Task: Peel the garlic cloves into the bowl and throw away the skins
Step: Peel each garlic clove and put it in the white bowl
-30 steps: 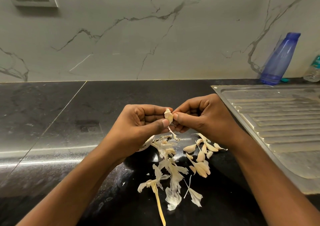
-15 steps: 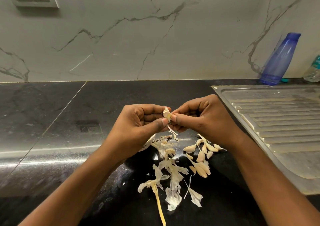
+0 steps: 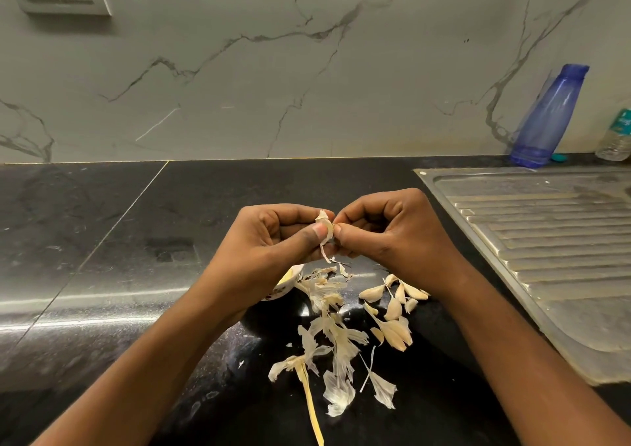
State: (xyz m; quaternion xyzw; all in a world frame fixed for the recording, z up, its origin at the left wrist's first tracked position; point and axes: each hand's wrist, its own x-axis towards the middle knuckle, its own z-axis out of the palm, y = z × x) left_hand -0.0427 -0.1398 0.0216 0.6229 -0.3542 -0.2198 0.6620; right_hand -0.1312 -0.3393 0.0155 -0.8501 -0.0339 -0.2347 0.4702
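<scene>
Because the garlic clove (image 3: 326, 229) stands tip-up above and just right of the bowl (image 3: 288, 283), pinched on its left by the left hand (image 3: 269, 240) and on its right by the right hand (image 3: 386, 230), peeling likely runs downward along it.

Loose garlic skins (image 3: 336, 343) are being borne by the black countertop (image 3: 102, 240) at six o'clock, unpeeled cloves (image 3: 392, 309) just beside them toward three. A small bowl (image 3: 286, 285), seemingly, is being half hidden at their ten; a blue bottle (image 3: 546, 121) at two.
</scene>
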